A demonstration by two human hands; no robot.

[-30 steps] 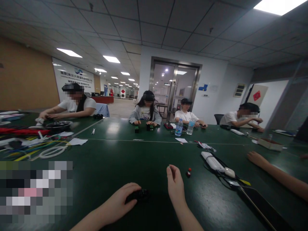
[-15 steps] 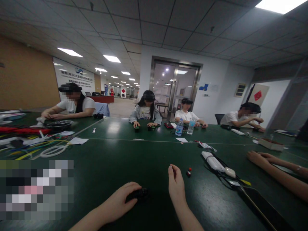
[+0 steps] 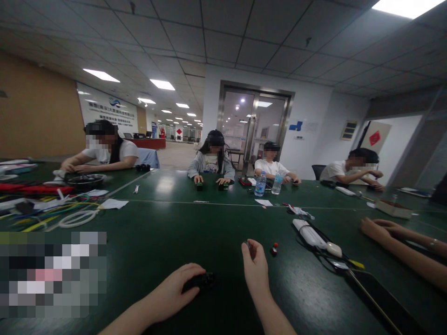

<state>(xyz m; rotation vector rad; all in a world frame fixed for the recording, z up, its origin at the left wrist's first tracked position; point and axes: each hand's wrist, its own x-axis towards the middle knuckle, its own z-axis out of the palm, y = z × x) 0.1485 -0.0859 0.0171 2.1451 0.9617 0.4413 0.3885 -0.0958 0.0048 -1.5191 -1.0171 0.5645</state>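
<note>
My left hand [image 3: 176, 289] is closed around a small black object [image 3: 208, 279] with a knobbly end, resting on the dark green tabletop; its exact kind is too dark to make out. To the right, my right hand [image 3: 255, 265] is raised slightly, thumb and curled fingers together in a pinch. Something tiny and greyish seems to show at the fingertips, too small to name. Just beyond that hand, a small dark piece with a red top [image 3: 274, 249] lies on the table, apart from my fingers.
A white power strip [image 3: 309, 234] with cables lies right of centre, beside a dark phone-like slab [image 3: 380, 298]. Another person's forearms [image 3: 401, 246] rest at the right. Two water bottles [image 3: 260, 184] stand farther back. Tangled cables [image 3: 78, 217] cover the left. Several people sit opposite.
My right hand's fingertips have shifted slightly left, with the fingers curling a little differently. My left hand and the black object stay in place.
</note>
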